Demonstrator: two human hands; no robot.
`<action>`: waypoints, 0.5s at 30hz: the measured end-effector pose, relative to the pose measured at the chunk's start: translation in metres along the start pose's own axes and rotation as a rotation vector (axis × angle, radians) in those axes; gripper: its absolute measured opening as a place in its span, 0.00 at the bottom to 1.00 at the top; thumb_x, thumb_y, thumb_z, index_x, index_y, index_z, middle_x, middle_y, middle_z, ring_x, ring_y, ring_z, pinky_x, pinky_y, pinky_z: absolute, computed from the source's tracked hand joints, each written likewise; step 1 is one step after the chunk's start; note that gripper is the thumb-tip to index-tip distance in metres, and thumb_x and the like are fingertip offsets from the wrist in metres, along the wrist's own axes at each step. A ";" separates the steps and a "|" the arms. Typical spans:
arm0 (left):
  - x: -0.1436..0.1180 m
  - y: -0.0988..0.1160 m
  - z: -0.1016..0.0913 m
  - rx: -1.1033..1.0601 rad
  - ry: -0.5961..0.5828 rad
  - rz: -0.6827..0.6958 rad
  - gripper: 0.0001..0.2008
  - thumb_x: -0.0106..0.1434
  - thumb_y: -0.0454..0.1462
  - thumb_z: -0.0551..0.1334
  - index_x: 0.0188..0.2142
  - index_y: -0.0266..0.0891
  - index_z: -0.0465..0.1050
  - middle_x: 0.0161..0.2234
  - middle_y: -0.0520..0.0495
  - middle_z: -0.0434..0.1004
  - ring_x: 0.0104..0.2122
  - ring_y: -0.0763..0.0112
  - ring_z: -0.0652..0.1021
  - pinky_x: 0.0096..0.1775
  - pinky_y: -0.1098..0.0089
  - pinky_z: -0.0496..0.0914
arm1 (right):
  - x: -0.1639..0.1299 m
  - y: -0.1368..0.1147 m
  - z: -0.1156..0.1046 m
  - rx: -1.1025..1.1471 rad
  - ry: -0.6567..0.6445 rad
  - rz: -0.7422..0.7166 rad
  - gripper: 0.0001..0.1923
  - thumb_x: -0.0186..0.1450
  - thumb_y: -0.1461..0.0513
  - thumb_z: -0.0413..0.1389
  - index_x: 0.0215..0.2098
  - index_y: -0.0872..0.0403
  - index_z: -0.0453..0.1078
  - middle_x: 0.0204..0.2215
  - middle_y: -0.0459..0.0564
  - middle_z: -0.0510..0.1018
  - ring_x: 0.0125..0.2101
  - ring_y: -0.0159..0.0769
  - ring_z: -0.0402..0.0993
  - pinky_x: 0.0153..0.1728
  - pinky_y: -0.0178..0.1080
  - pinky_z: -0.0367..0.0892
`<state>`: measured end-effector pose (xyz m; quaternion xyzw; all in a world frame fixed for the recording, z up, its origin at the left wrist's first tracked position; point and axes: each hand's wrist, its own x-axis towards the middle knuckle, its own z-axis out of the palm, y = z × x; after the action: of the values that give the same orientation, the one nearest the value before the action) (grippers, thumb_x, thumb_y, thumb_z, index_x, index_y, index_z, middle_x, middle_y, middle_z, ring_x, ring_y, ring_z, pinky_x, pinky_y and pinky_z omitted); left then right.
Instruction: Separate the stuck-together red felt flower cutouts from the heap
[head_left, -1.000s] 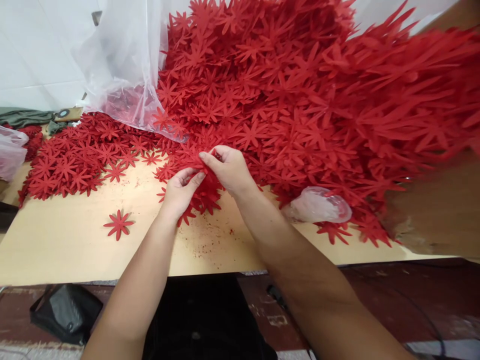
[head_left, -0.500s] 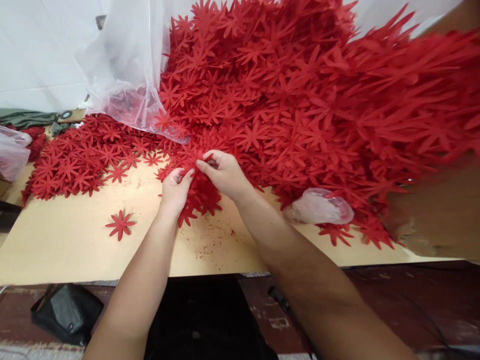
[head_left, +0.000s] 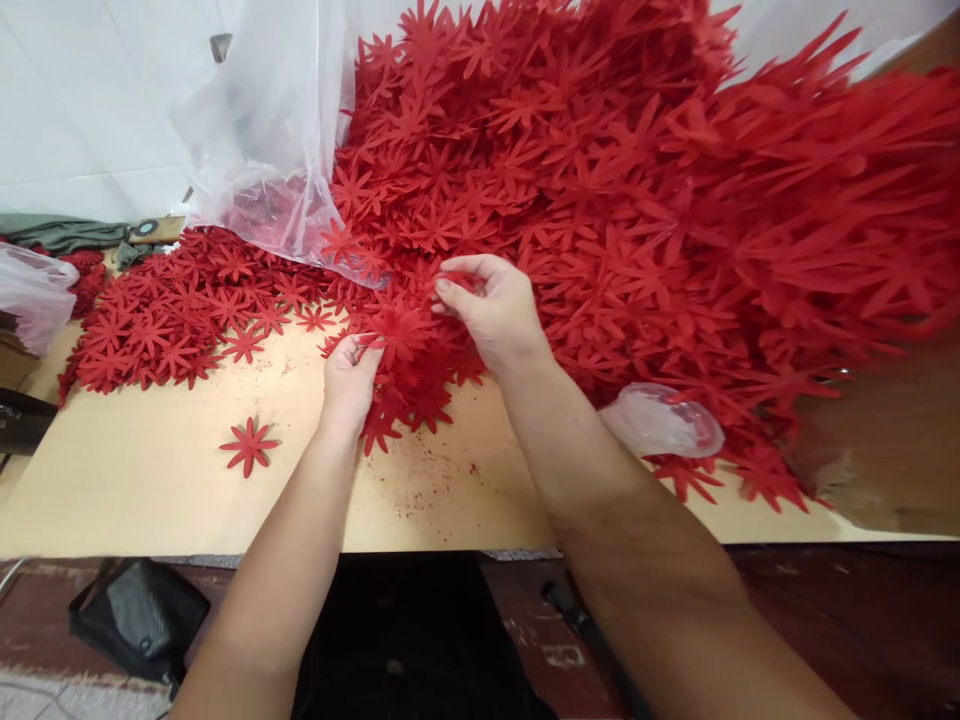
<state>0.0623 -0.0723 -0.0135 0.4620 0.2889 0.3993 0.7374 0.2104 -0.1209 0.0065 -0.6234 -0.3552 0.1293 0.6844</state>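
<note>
On the pale wooden bench (head_left: 150, 490), one flat red star-shaped felt flower (head_left: 249, 445) lies alone, set apart from the flat spread of like flowers (head_left: 157, 320) behind it. The left hand (head_left: 349, 375) pinches a small clump of red flowers (head_left: 401, 370) at the heap's edge, while the right hand (head_left: 495, 310) nips one petal between thumb and fingertips. By far most remain unsorted in the great red heap (head_left: 637, 200) spilling from the clear plastic bag (head_left: 262, 130).

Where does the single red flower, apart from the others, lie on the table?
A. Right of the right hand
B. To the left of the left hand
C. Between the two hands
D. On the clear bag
B: the single flower lies alone on the bare table, left of the left hand.
</note>
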 end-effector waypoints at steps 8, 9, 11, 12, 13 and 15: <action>0.002 0.000 -0.002 0.065 0.016 -0.008 0.10 0.52 0.38 0.67 0.25 0.37 0.67 0.19 0.58 0.69 0.19 0.81 0.67 0.27 0.76 0.65 | -0.022 -0.020 0.012 -0.132 -0.347 0.051 0.15 0.51 0.62 0.65 0.37 0.55 0.73 0.33 0.50 0.77 0.36 0.37 0.74 0.44 0.44 0.70; 0.002 0.000 -0.002 0.062 0.009 -0.002 0.11 0.52 0.39 0.68 0.25 0.37 0.67 0.19 0.58 0.69 0.20 0.81 0.68 0.27 0.76 0.64 | -0.025 -0.021 0.016 -0.109 -0.389 0.087 0.13 0.50 0.64 0.65 0.34 0.56 0.73 0.30 0.48 0.76 0.32 0.35 0.73 0.41 0.43 0.70; 0.001 0.000 -0.002 0.056 -0.008 0.012 0.12 0.52 0.41 0.68 0.25 0.38 0.66 0.19 0.58 0.69 0.20 0.81 0.68 0.27 0.77 0.64 | -0.027 -0.020 0.021 -0.074 -0.406 0.111 0.08 0.50 0.67 0.63 0.28 0.56 0.71 0.25 0.45 0.74 0.27 0.32 0.71 0.37 0.40 0.70; 0.001 0.000 -0.002 0.054 -0.018 0.019 0.12 0.52 0.41 0.67 0.25 0.38 0.66 0.19 0.58 0.69 0.20 0.81 0.68 0.27 0.77 0.63 | -0.026 -0.018 0.023 -0.061 -0.392 0.113 0.06 0.51 0.67 0.62 0.26 0.55 0.70 0.23 0.44 0.73 0.25 0.30 0.69 0.35 0.39 0.69; 0.001 0.000 -0.001 0.054 -0.027 0.025 0.12 0.53 0.41 0.67 0.25 0.38 0.66 0.20 0.58 0.69 0.20 0.81 0.68 0.28 0.77 0.63 | -0.024 -0.015 0.023 -0.051 -0.362 0.119 0.06 0.52 0.66 0.61 0.25 0.55 0.68 0.22 0.43 0.71 0.23 0.29 0.68 0.33 0.39 0.69; 0.000 0.001 -0.001 0.056 -0.032 0.031 0.12 0.53 0.40 0.67 0.25 0.38 0.66 0.19 0.58 0.69 0.21 0.81 0.68 0.28 0.76 0.63 | -0.016 -0.007 0.020 -0.038 -0.251 0.142 0.06 0.55 0.65 0.59 0.25 0.54 0.64 0.20 0.42 0.69 0.21 0.28 0.66 0.28 0.37 0.67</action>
<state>0.0611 -0.0712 -0.0132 0.4931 0.2809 0.3948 0.7226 0.1842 -0.1167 0.0074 -0.6386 -0.3955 0.2474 0.6120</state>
